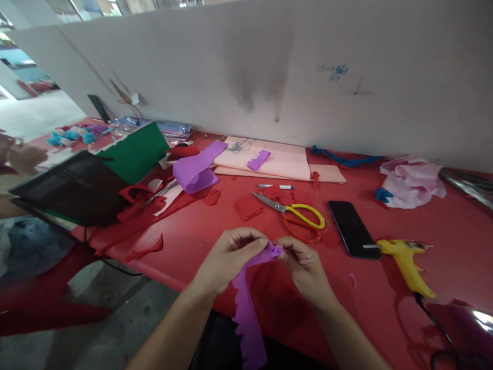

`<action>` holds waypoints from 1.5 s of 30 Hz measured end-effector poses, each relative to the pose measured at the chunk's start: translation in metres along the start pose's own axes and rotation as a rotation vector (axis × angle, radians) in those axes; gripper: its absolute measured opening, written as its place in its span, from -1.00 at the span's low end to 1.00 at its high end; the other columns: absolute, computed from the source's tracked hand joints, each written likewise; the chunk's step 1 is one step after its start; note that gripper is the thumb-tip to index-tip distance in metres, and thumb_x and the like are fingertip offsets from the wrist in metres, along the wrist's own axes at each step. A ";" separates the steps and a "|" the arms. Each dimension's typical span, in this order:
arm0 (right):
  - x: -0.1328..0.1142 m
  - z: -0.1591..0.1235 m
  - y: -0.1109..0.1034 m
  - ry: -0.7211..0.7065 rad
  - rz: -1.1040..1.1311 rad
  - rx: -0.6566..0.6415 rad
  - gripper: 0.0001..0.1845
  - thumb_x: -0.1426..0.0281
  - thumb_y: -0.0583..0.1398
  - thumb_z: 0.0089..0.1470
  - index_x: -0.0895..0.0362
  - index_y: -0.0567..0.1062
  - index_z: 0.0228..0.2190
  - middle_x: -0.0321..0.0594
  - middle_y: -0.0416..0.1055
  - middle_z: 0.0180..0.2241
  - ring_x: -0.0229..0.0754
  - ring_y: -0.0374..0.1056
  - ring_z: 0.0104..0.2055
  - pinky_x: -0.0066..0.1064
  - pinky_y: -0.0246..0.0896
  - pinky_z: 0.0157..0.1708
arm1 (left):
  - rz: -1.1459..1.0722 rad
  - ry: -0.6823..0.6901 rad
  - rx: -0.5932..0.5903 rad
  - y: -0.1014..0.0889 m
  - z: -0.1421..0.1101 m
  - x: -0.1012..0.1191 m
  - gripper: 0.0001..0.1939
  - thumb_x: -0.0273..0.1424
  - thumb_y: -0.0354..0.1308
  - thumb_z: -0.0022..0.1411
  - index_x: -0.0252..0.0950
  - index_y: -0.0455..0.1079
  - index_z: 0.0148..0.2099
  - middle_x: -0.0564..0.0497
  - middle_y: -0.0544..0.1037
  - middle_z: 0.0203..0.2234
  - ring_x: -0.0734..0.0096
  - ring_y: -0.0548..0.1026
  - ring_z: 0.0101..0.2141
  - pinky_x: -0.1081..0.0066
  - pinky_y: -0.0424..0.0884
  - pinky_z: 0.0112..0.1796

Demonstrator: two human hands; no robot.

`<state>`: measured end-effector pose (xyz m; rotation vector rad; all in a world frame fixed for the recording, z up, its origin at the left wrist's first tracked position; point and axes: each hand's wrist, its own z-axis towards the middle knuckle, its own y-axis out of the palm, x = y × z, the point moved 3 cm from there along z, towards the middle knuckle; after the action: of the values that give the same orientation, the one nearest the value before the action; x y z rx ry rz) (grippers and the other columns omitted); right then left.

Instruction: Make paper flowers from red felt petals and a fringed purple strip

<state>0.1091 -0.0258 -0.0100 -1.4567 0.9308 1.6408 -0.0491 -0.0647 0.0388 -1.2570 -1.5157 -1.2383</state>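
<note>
A long purple felt strip [246, 308] with one scalloped edge runs between my hands and hangs down over the table's front edge. My left hand [227, 259] pinches it near its upper end, thumb on top. The tip of the strip is rolled into a small coil, and my right hand [304, 267] grips that coil between thumb and fingers. Just beyond my hands lie yellow-handled scissors [306, 211], with several red fabric scraps [247, 208] around them. To the right are a dark phone [352, 228] and a yellow glue gun [406, 262].
Purple felt [196, 169] and folded pale pink sheets [285, 159] lie at the back against a white partition [254, 67]. A green board [134, 151] stands at left, near another person's arm [19, 159]. Crumpled pink cloth [412, 180] sits back right. The glue gun's cord trails down right.
</note>
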 end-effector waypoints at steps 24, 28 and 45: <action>-0.002 0.001 0.000 -0.180 -0.283 0.373 -0.90 0.33 0.21 0.11 0.06 0.52 -0.31 -0.21 0.48 -0.31 -0.16 0.39 -0.25 -0.33 0.29 -0.20 | 0.002 0.091 0.264 0.024 0.012 -0.029 -0.83 -0.38 0.26 0.05 -0.32 0.54 -0.27 -0.02 0.60 -0.36 0.29 0.51 -0.22 0.31 0.37 -0.08; -0.003 0.001 0.000 -0.101 -0.242 0.383 -0.80 0.31 0.20 0.12 0.04 0.52 -0.19 -0.18 0.50 -0.21 -0.13 0.41 -0.21 -0.31 0.31 -0.19 | -0.013 0.103 0.252 0.027 0.011 -0.031 -0.87 -0.39 0.25 0.07 -0.30 0.54 -0.30 0.02 0.56 -0.39 0.34 0.50 -0.28 0.35 0.37 -0.12; 0.012 0.008 -0.001 0.161 0.130 0.250 -0.70 0.21 0.29 -0.03 0.15 0.56 -0.29 -0.36 0.30 -0.58 -0.29 0.17 -0.52 -0.43 0.16 -0.45 | -0.077 -0.047 0.136 0.008 0.016 -0.037 -0.80 -0.38 0.30 0.01 -0.37 0.51 -0.28 0.00 0.56 -0.44 0.39 0.49 -0.33 0.34 0.35 -0.14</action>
<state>0.1049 -0.0175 -0.0213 -1.3933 1.2956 1.4512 -0.0342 -0.0562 0.0013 -1.1560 -1.6669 -1.1405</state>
